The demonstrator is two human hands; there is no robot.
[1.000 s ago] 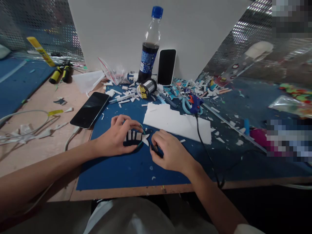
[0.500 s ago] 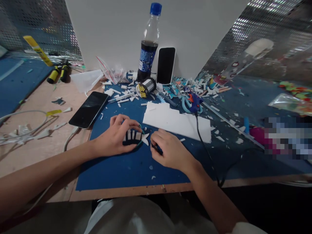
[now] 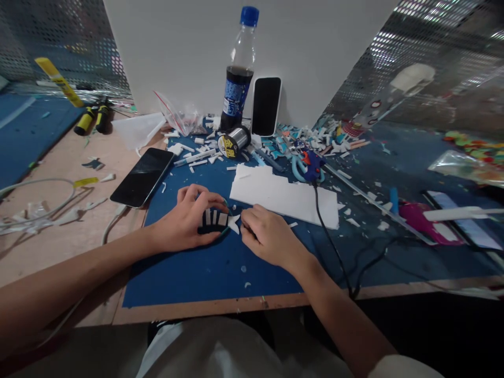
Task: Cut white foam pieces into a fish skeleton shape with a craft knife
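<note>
A small dark blue foam piece with white stripes [image 3: 216, 220] lies on the blue mat [image 3: 205, 273], with a white pointed tip at its right end. My left hand [image 3: 185, 223] curls over it and pins it down with thumb and fingers. My right hand [image 3: 266, 237] rests just right of the piece, fingers closed; earlier frames show a thin dark tool in it, now mostly hidden. A white foam sheet [image 3: 283, 195] lies just beyond my right hand.
A black phone [image 3: 142, 176] lies left of the mat, another phone [image 3: 266, 106] leans on the white board beside a cola bottle [image 3: 237, 79]. A wire spool [image 3: 233, 143], a blue glue gun [image 3: 311, 164] with black cord, and several foam scraps litter the back.
My right hand has slid slightly left toward the striped piece, and the dark tool is less visible. My left hand stays in place. The camera shifted slightly.
</note>
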